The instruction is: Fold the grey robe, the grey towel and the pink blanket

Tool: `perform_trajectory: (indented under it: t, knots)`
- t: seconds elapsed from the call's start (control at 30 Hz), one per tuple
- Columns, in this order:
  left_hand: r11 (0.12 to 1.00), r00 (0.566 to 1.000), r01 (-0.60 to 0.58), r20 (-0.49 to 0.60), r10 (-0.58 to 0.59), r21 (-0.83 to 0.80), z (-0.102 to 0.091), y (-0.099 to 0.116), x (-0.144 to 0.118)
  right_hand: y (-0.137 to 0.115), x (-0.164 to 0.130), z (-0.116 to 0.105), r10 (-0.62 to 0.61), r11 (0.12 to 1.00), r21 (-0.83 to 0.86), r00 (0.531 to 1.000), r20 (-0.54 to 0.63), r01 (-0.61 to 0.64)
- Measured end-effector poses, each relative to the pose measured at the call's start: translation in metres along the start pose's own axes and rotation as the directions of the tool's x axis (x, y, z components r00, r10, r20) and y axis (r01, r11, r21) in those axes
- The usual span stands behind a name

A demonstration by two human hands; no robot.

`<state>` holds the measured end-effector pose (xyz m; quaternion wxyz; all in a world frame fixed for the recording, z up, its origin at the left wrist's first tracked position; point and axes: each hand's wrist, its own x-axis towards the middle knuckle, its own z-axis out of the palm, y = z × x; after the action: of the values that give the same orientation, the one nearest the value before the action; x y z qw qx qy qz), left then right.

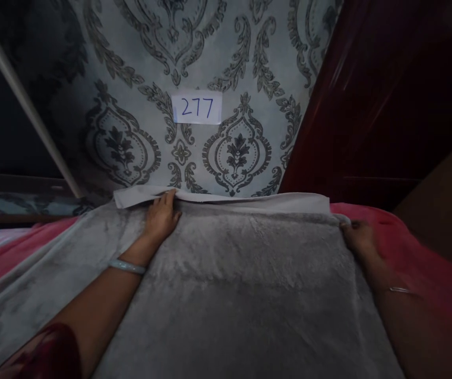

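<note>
Gripping, with the right hand (360, 237), a far corner of the blanket (257, 263), pinched between thumb and fingers as best made out in the shadow. Resting, with the left hand (162, 215), on the same far edge, fingers laid forward over the white strip (292, 202), thumb apart; cannot tell whether pinching cloth or merely pressing. Stretches back from the hands toward the body, grey and mostly flat between the forearms, and out past the left one too.

Looks like a step of squaring that far edge, with the right corner caught and the left side steadied. Next, likely calls for a firm right pinch, a slide of the left hand along the edge, and an even pull, without rucking the strip.

Around the right hand, note pink cloth (403, 237); behind the left, on the wrist, a bangle (127, 266). Straight ahead of both, find patterned wallpaper (237, 150) and a card (197, 107) marked 277; ahead and right, a dark red panel (352, 105).
</note>
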<state>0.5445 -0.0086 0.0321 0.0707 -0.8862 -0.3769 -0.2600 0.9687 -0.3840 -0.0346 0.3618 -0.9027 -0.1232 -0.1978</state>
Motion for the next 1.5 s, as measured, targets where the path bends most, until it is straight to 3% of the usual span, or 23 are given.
perform_trajectory:
  t: [0.07,0.13,0.2,0.23,0.27,0.33,0.4,0.47,0.5,0.53,0.57,0.67,0.73,0.8,0.87,0.97,1.1,1.13,1.17,1.23,1.27,1.37,1.5]
  knots:
    - [0.999,0.998,0.051,-0.026,-0.052,-0.013,-0.003,-0.004,0.003,-0.02,-0.005,-0.013,-0.005,1.0,0.01,0.994,-0.111,0.007]
    - [0.996,0.994,0.085,-0.072,-0.087,-0.031,-0.007,-0.006,0.005,-0.05,-0.011,-0.03,-0.158,0.983,0.058,0.966,-0.205,0.173]
    - [0.998,0.984,0.049,-0.171,-0.053,-0.027,-0.015,-0.007,0.007,-0.087,-0.023,-0.045,-0.301,0.925,0.216,0.95,-0.088,0.313]
    - [1.0,0.973,0.004,-0.231,-0.008,-0.017,-0.021,-0.006,0.008,-0.107,-0.034,-0.051,-0.36,0.885,0.342,0.93,0.078,0.315]
    - [0.999,0.958,-0.052,-0.284,0.048,-0.007,-0.027,-0.005,0.009,-0.127,-0.047,-0.055,-0.447,0.842,0.451,0.85,0.279,0.294]
    - [0.991,0.932,-0.137,-0.337,0.131,0.005,-0.045,-0.003,0.012,-0.165,-0.084,-0.059,-0.637,0.752,0.578,0.577,0.512,0.317]
    - [0.985,0.944,-0.174,-0.284,0.168,0.005,-0.068,-0.005,0.015,-0.193,-0.126,-0.055,-0.799,0.601,0.677,0.346,0.492,0.426]
    - [0.979,0.971,-0.196,-0.153,0.184,-0.062,-0.096,-0.01,0.017,-0.207,-0.162,-0.043,-0.866,0.474,0.682,0.153,0.477,0.557]
    - [0.965,0.976,-0.215,-0.054,0.209,-0.148,-0.111,-0.013,0.016,-0.208,-0.173,-0.036,-0.848,0.459,0.642,0.089,0.522,0.614]
    - [0.936,0.966,-0.228,0.061,0.253,-0.268,-0.125,-0.015,0.015,-0.207,-0.18,-0.027,-0.808,0.477,0.573,0.076,0.584,0.666]
    - [0.891,0.933,-0.222,0.177,0.312,-0.397,-0.137,-0.015,0.012,-0.203,-0.181,-0.019,-0.753,0.512,0.486,0.097,0.651,0.708]
    - [0.778,0.756,-0.187,0.417,0.504,-0.6,-0.153,0.0,-0.001,-0.189,-0.17,0.0,-0.636,0.591,0.249,0.253,0.729,0.768]
    - [0.812,0.687,-0.256,0.493,0.534,-0.524,-0.141,0.025,-0.015,-0.183,-0.161,0.005,-0.644,0.581,0.195,0.3,0.704,0.79]
    - [0.866,0.634,-0.355,0.591,0.499,-0.352,-0.118,0.056,-0.03,-0.182,-0.158,0.006,-0.662,0.564,0.179,0.311,0.682,0.806]
    - [0.856,0.558,-0.445,0.667,0.494,-0.263,-0.094,0.082,-0.044,-0.184,-0.16,0.005,-0.649,0.572,0.154,0.33,0.686,0.806]
    - [0.85,0.544,-0.491,0.694,0.472,-0.193,-0.081,0.101,-0.055,-0.185,-0.165,0.005,-0.623,0.593,0.106,0.372,0.688,0.798]
    - [0.829,0.491,-0.371,0.67,0.557,-0.418,-0.1,0.077,-0.034,-0.18,-0.166,0.01,-0.623,0.592,0.088,0.385,0.681,0.801]
    - [0.838,0.526,-0.325,0.652,0.545,-0.438,-0.103,0.062,-0.024,-0.179,-0.165,0.012,-0.63,0.59,0.094,0.384,0.675,0.802]
    - [0.872,0.598,-0.277,0.638,0.485,-0.403,-0.103,0.046,-0.014,-0.178,-0.165,0.013,-0.639,0.588,0.102,0.384,0.666,0.803]
    - [0.981,0.811,-0.15,0.553,0.193,-0.122,-0.096,0.008,0.003,-0.175,-0.164,0.016,-0.659,0.582,0.117,0.382,0.648,0.805]
    - [0.999,0.876,-0.044,0.481,0.031,0.015,-0.088,-0.01,0.008,-0.174,-0.164,0.017,-0.665,0.578,0.122,0.379,0.644,0.807]
    - [0.987,0.917,0.085,0.376,-0.133,0.14,-0.06,-0.05,0.011,-0.172,-0.164,0.021,-0.671,0.571,0.128,0.371,0.642,0.811]
    - [0.987,0.928,0.105,0.344,-0.142,0.123,-0.034,-0.061,0.003,-0.17,-0.163,0.022,-0.691,0.56,0.133,0.373,0.619,0.818]
